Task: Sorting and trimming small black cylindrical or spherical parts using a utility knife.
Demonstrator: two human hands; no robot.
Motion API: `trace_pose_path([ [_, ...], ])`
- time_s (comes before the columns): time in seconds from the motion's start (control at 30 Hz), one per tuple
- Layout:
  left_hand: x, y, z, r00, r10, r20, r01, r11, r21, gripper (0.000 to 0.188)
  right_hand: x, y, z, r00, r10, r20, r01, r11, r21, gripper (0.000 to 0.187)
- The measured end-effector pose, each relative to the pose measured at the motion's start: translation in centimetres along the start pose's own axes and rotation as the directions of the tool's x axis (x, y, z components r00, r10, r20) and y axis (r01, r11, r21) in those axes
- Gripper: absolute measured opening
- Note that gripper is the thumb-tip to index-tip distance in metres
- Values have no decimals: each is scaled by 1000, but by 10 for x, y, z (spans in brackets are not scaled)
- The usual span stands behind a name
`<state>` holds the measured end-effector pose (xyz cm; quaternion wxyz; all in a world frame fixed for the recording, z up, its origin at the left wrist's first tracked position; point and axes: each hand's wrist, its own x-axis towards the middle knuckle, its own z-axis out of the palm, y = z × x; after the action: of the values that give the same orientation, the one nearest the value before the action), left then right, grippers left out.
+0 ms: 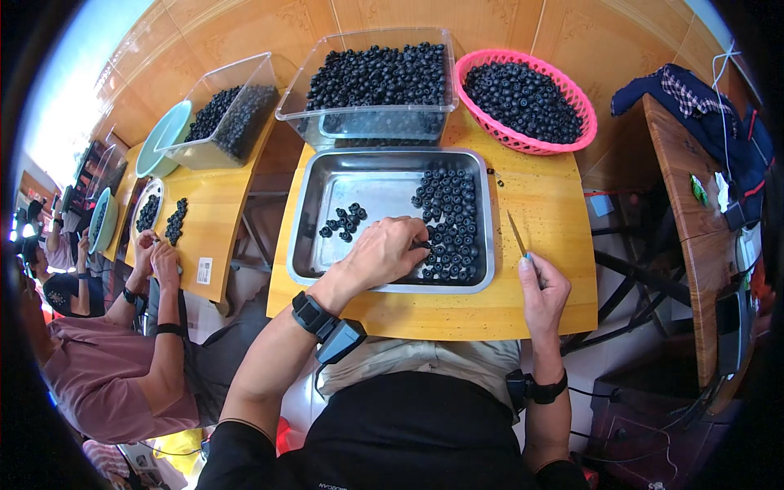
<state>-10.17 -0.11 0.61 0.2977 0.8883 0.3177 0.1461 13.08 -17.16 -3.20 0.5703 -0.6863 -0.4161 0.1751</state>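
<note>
A shallow metal tray [351,178] lies on the yellow wooden table in front of me. Blueberries [451,220] stand close together along its right side, and a smaller cluster of blueberries [343,220] sits to the left. My left hand [384,251] reaches over the tray's front rim, fingers bent and closed on a blueberry at the left edge of the larger group; its fingertips are partly hidden. Right of the tray, my right hand [543,294] grips a slim pointed metal tool [516,233], its tip up and away from me.
Behind the tray stand a clear plastic bin [447,91] heaped with blueberries and a pink basket [586,122] of more. At left, a co-worker's hands [157,257] work over another table [220,216]. A brown wooden table [682,188] with clothing stands at right.
</note>
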Motion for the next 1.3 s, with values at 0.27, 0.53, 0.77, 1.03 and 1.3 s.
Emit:
trace_pose_path([
  [0.27,-2,9,-1,993,-98,70,117,924,-364,13,-1,-5,-1,1000,-17,0,17,999,-28,33],
  [0.53,-6,13,-1,972,-196,132,206,431,-878,18,-10,-19,10,1000,8,29,-10,998,63,34],
  [0.77,-14,22,6,970,-154,188,171,-112,-979,20,-10,-56,24,979,-75,191,54,992,115,30],
  [1.03,-16,24,17,983,-83,166,140,-260,-955,16,-12,-64,36,957,-158,243,131,984,125,31],
  [1.3,-20,25,21,990,-49,134,123,-185,-975,16,-10,-71,46,969,-138,204,90,969,229,31],
])
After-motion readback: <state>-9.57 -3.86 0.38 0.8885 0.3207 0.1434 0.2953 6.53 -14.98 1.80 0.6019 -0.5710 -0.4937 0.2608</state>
